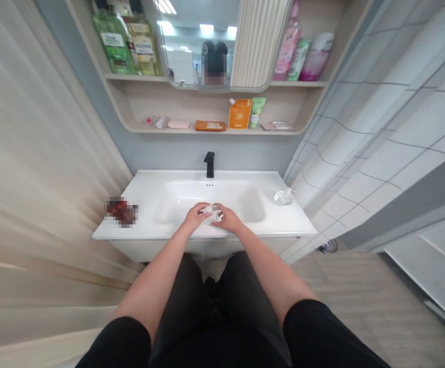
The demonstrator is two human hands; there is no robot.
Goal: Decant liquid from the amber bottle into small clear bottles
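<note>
Left hand (195, 214) and right hand (227, 217) pinch a small whitish item (212, 211) over the basin (247, 202), six o'clock from the faucet (209, 164); it looks light, probably slippery, best held by its sides.

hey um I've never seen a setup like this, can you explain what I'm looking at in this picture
There's no machine here: these are a person's own bare hands, seen by a camera worn on their head, looking forward and down. The left hand and right hand together hold a small white-and-clear item over the sink basin; it's too small to identify. Behind it stands a black faucet. On the white countertop, a clear item sits toward the right end, and a reddish object, pixelated, is at the left end. Above, a wall cabinet holds bottles and an orange pouch.
</note>
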